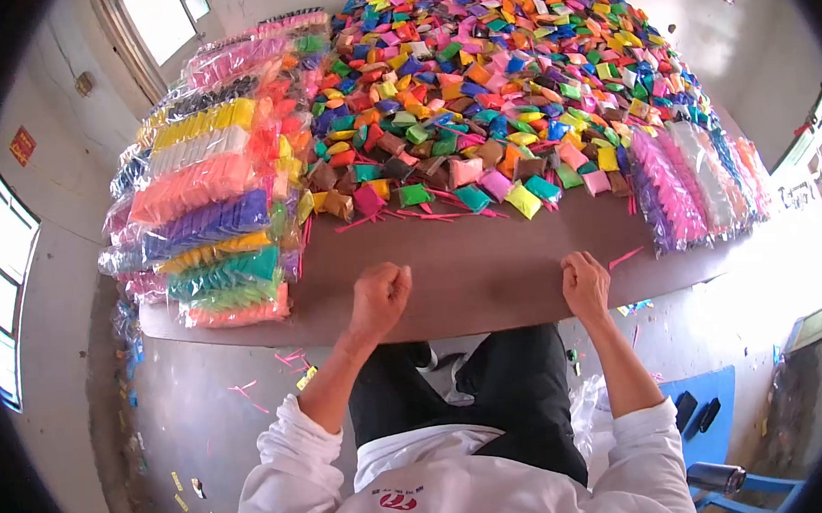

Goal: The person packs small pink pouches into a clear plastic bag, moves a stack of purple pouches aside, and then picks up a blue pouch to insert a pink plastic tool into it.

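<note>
My left hand (382, 299) rests on the brown table (487, 251) near its front edge, curled into a fist with nothing showing in it. To its right, my right hand (585, 284) is also a closed fist on the tabletop, apart from the left. Beyond both hands lies a big heap of small colourful packets (504, 88), some pillow-shaped. A yellow packet (523, 201) and a teal packet (473, 198) lie at the heap's near edge. Close to my right hand is a thin pink strip (626, 258).
Clear bags of packets sorted by colour form a tall stack (208, 213) on the left. More bagged packets (697, 184) stand on the right. Pink strips (290, 360) litter the floor. At lower right are a blue stool (726, 406) and a dark metallic cup-like object (715, 476).
</note>
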The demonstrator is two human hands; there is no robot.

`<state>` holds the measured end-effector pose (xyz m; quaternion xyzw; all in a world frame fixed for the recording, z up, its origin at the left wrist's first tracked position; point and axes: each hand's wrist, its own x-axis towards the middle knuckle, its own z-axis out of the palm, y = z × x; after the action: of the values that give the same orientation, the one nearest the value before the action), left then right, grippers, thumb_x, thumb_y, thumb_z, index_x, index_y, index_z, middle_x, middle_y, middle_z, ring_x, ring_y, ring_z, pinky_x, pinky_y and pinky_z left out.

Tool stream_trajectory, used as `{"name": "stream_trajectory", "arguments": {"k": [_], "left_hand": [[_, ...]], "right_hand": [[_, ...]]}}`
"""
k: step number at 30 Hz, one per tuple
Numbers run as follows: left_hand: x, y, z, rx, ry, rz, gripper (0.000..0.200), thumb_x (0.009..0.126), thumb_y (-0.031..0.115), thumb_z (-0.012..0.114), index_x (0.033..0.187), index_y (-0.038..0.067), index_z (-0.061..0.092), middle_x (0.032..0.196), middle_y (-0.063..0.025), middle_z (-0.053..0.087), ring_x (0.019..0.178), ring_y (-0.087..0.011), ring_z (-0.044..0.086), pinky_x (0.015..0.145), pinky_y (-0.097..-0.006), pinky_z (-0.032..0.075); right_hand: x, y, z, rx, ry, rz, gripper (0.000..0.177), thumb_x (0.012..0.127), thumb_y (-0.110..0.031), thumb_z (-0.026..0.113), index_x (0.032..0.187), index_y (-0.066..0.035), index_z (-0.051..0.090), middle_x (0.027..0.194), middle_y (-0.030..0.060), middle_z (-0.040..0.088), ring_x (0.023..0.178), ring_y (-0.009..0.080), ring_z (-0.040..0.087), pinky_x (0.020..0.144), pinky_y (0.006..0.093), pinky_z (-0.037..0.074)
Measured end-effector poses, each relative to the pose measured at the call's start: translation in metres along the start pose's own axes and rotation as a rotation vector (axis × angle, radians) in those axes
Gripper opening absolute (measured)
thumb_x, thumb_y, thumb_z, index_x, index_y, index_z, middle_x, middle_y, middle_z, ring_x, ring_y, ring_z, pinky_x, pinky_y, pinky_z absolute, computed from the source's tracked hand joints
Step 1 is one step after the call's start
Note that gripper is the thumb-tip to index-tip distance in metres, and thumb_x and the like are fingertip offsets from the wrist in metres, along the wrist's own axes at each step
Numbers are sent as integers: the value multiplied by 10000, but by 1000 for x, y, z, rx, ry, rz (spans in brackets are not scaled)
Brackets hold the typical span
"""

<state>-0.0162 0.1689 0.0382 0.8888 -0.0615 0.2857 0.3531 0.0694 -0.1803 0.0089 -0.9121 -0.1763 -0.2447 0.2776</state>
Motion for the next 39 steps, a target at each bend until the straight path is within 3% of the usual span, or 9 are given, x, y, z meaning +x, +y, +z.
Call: {"name": "stream_trajectory", "arguments": {"k": [2,5,8,11,20,26,34,39], "left_hand": [[8,-28,5,-21,60,-118,294,884,123,611,633,28,493,624,-150,493,598,-361,517,569,-430,408],[16,-35,5,8,-42,-409,291,879,144,617,625,40,517,637,-135,508,637,-340,542,634,-436,429],[12,-40,14,240,-104,68,269,862,158,626,631,44,549,695,-118,549,707,-310,575,721,-439,443],[13,-29,15,290,-106,107,231,841,155,637,649,43,575,752,-100,568,751,-294,585,773,-441,445],[14,-31,17,367,-194,78,179,822,163,658,691,57,596,783,-89,558,763,-277,580,755,-417,439],[25,-19,42,186,-226,-46,232,812,175,664,644,36,586,708,-110,574,655,-310,585,677,-437,442],[58,36,146,-141,-379,317,279,853,258,632,639,84,583,695,-84,571,670,-295,595,679,-430,450],[67,37,172,-191,-388,409,268,857,267,623,658,93,583,687,-79,559,661,-278,578,687,-406,447]], "right_hand": [[0,0,1,-5,-2,-8,49,813,-52,562,841,-57,603,783,130,600,744,346,608,655,445,479],[1,0,0,24,-12,34,39,819,-63,584,850,-55,607,774,124,593,737,327,605,658,434,472],[5,-11,-3,72,-28,115,43,829,-83,604,858,-53,610,770,118,586,738,315,604,665,426,468],[8,-13,-1,1,-63,108,61,831,-104,624,860,-53,610,775,118,585,739,317,603,665,424,469],[10,-17,0,-95,-86,9,88,796,-106,664,838,-57,604,799,122,584,756,325,600,672,434,473],[10,-18,0,-104,-104,-4,94,790,-96,665,844,-55,600,812,129,576,770,332,593,670,436,465],[11,-16,1,-129,-146,-16,86,833,-118,627,884,-58,593,830,133,564,773,347,577,675,451,450],[12,-15,4,-153,-151,-26,76,863,-116,589,909,-56,583,823,143,545,763,358,565,665,459,441]]}}
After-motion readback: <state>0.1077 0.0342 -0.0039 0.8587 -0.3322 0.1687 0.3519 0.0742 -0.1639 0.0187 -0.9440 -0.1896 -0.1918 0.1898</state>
